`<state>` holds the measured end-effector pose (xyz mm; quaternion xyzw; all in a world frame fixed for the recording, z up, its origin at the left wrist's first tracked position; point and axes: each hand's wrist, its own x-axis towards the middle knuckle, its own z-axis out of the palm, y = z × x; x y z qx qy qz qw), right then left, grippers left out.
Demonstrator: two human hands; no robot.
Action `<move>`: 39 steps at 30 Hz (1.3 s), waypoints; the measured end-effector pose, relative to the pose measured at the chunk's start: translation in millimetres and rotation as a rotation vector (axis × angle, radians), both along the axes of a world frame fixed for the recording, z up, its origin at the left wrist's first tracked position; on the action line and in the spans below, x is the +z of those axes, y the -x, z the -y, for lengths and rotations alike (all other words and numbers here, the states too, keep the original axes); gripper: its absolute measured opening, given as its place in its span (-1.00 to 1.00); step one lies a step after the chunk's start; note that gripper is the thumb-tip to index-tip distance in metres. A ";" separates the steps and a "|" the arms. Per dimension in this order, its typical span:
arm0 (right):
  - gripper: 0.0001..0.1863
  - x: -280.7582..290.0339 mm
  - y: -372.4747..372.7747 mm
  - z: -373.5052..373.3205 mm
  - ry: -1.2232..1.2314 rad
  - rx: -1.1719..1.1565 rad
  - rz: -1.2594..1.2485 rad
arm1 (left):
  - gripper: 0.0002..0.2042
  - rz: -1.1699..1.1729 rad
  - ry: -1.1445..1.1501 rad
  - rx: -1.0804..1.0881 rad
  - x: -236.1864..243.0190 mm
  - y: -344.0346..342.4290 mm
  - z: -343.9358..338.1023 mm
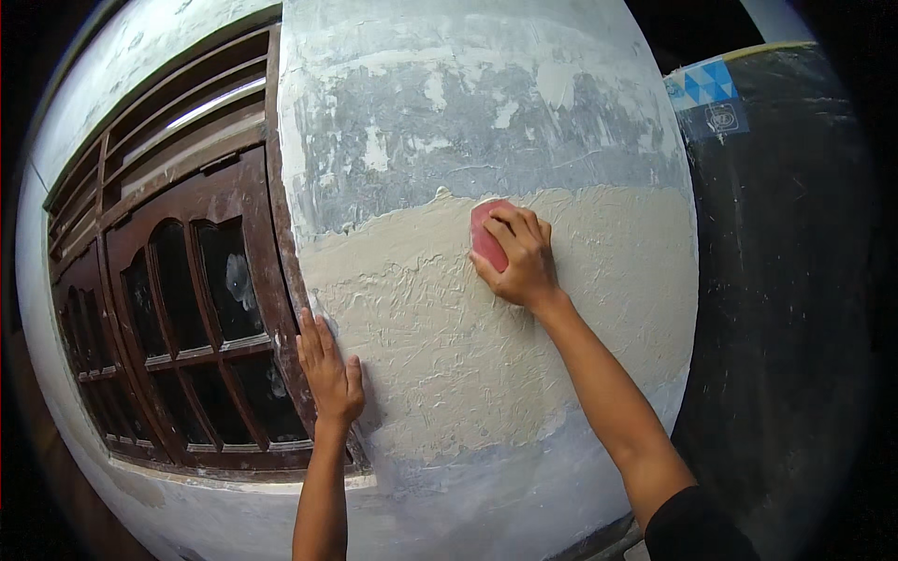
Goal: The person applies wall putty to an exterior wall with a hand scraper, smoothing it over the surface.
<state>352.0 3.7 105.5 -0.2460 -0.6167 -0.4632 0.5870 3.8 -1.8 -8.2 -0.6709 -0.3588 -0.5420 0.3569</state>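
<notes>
My right hand (525, 257) grips a pinkish-red flat pad (488, 234) with a rounded outline; its exact kind I cannot make out. The pad lies against the wall at the upper edge of a rough, cream-coloured putty band (421, 346). My left hand (329, 369) is open, fingers stretched upward, resting where the wooden window frame (292, 234) meets the wall. Ridges and flakes mark the putty's surface. Patchy grey and white wall (412, 112) shows above the band, and a greyish strip runs below it.
To the left is a dark brown wooden window (187, 271) with glass panes and slatted vents above. A large dark panel (781, 309) stands past the wall's right edge, with a blue-and-white label (706, 89) near its top.
</notes>
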 end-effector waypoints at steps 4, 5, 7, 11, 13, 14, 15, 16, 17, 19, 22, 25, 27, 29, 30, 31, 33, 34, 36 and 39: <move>-0.46 -15.7 8.4 7.4 0.003 0.021 0.003 | -0.26 0.008 -0.023 -0.016 -1.4 3.9 2.2; -0.46 -16.3 9.4 8.9 -0.013 0.026 -0.002 | -0.26 0.007 -0.030 -0.012 -1.8 4.2 1.4; -0.45 -5.9 11.5 8.5 -0.026 0.015 -0.026 | -0.26 0.004 -0.035 -0.012 -0.7 3.4 0.9; -0.45 6.3 14.0 -2.3 -0.038 0.004 -0.070 | -0.22 0.004 -0.003 -0.027 -0.4 2.3 1.0; -0.45 -3.7 14.0 -2.7 -0.030 -0.009 -0.061 | -0.22 0.003 -0.004 -0.031 -0.9 3.1 1.3; -0.45 -10.3 14.9 -2.2 -0.021 -0.021 -0.051 | -0.22 0.008 -0.002 -0.028 -0.3 3.1 2.5; -0.45 -15.7 15.6 -1.2 -0.018 -0.020 -0.050 | -0.22 0.012 0.000 -0.024 -0.6 3.8 3.5; -0.46 -19.1 14.5 1.8 -0.030 -0.018 -0.043 | -0.22 0.013 0.001 -0.026 -0.7 3.5 3.0; -0.46 -20.3 14.2 4.4 -0.042 -0.015 -0.035 | -0.22 0.014 -0.005 -0.022 -0.9 3.7 2.4; -0.46 -8.0 13.6 5.0 -0.048 -0.020 -0.059 | -0.22 0.012 -0.003 -0.021 -1.2 3.6 0.6; -0.44 2.2 8.6 -5.3 -0.048 -0.021 -0.098 | -0.22 0.003 -0.006 -0.034 1.1 2.7 -0.3; -0.44 -9.2 4.5 -4.8 -0.042 -0.033 -0.088 | -0.22 0.002 -0.007 -0.034 0.2 3.5 -0.4; -0.43 -25.9 5.1 -1.9 -0.024 -0.017 -0.018 | -0.22 0.005 -0.013 -0.019 -1.8 7.0 -0.4; -0.43 -19.7 2.6 1.1 -0.032 -0.022 -0.038 | -0.22 0.005 -0.016 -0.023 -1.6 4.9 -0.5; -0.43 -13.7 1.6 2.5 -0.040 -0.022 -0.056 | -0.22 0.007 -0.018 -0.022 -1.1 4.0 -0.3; -0.44 -4.1 -0.7 2.4 -0.060 -0.020 -0.066 | -0.22 0.004 -0.015 -0.026 -0.6 2.9 0.2; -0.45 4.2 -6.9 -6.0 -0.052 -0.027 -0.081 | -0.23 0.004 -0.002 -0.022 0.3 0.2 0.5; -0.46 5.3 -5.5 -8.1 -0.047 -0.025 -0.092 | -0.23 0.005 0.001 -0.020 0.1 1.4 0.2; -0.47 -9.5 -4.0 -5.7 -0.030 -0.022 -0.092 | -0.27 0.009 -0.030 -0.021 -0.9 3.4 -0.7; -0.46 -27.1 -3.5 1.5 -0.015 -0.016 0.004 | -0.27 0.018 -0.037 -0.014 -1.1 3.8 1.0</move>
